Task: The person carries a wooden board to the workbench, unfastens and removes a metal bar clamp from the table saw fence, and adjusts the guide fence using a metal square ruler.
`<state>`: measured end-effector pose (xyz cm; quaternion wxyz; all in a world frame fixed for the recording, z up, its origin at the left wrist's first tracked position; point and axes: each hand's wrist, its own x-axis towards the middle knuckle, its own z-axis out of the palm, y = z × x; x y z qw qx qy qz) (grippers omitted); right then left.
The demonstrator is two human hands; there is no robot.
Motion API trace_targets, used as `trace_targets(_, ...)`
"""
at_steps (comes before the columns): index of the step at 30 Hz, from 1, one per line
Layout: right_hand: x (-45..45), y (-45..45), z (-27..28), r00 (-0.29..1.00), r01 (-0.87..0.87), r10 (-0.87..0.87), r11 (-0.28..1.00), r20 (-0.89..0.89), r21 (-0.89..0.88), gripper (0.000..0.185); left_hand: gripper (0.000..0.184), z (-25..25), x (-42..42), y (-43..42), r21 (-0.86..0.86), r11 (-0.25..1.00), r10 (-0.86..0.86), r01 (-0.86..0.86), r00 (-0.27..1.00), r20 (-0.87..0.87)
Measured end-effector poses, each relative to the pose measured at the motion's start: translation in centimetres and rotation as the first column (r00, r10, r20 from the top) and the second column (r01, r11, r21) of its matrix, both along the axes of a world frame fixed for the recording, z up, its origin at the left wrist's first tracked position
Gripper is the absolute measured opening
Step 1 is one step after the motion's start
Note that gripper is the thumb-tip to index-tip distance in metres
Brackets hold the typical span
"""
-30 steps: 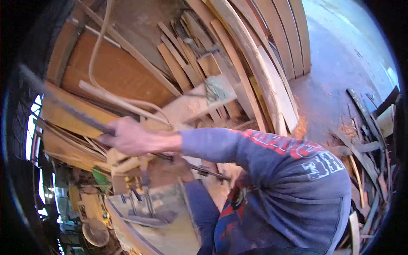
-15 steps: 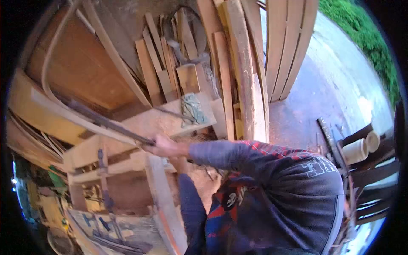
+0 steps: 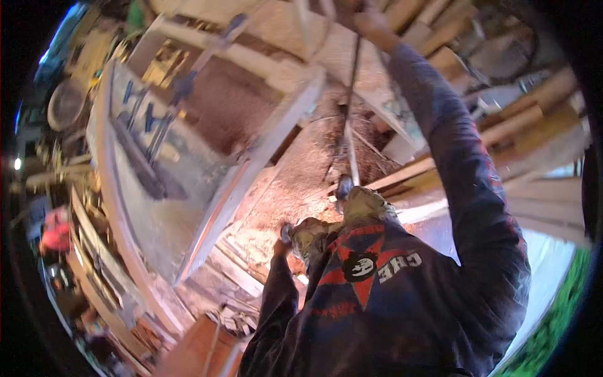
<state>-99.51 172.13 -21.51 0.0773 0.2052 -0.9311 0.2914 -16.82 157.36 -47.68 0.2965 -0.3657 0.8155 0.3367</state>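
"What have you got in hand?"

"My right hand (image 3: pixel 373 26), up at one o'clock, is blurred but looks wrapped round a long bar (image 3: pixel 353 81), which runs down from it toward my knees (image 3: pixel 370 205). My left hand (image 3: pixel 282 247), nearer seven, sits beside them; I can't tell whether it holds anything."

"How far along?"

"The bar is in hand and not set aside, I'd judge. At ten, clamps (image 3: pixel 150 119) lie on a board (image 3: pixel 182 220), out of both hands. Shavings (image 3: pixel 286 195) cover the floor mid-view. How much remains doesn't show."
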Motion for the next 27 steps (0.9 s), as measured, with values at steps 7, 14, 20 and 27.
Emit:
trace_targets(7,2.9,0.9,3.0,0.964,-0.173,0.235,0.91,0.126,-0.376,0.035,0.054,5.1,19.8,5.8,-0.113,0.829,0.558,-0.547,0.8,0.22)
trace_targets(14,15.5,1.5,-6.9,0.996,0.065,-0.09,0.717,0.0,-0.694,0.037,0.046,11.9,18.2,7.3,0.077,0.535,0.84,-0.841,0.54,0.059)
trace_targets(20,34.8,-11.7,-16.1,0.915,-0.169,0.289,0.908,0.282,-0.382,0.047,0.032,5.0,32.4,-5.9,0.22,0.727,0.675,-0.65,0.735,-0.059)
trace_targets(27,42.8,-25.6,-9.9,0.547,0.101,0.339,0.881,0.765,-0.462,0.051,0.029,22.4,37.3,-34.7,-0.501,0.233,0.688,-0.834,0.505,-0.521)
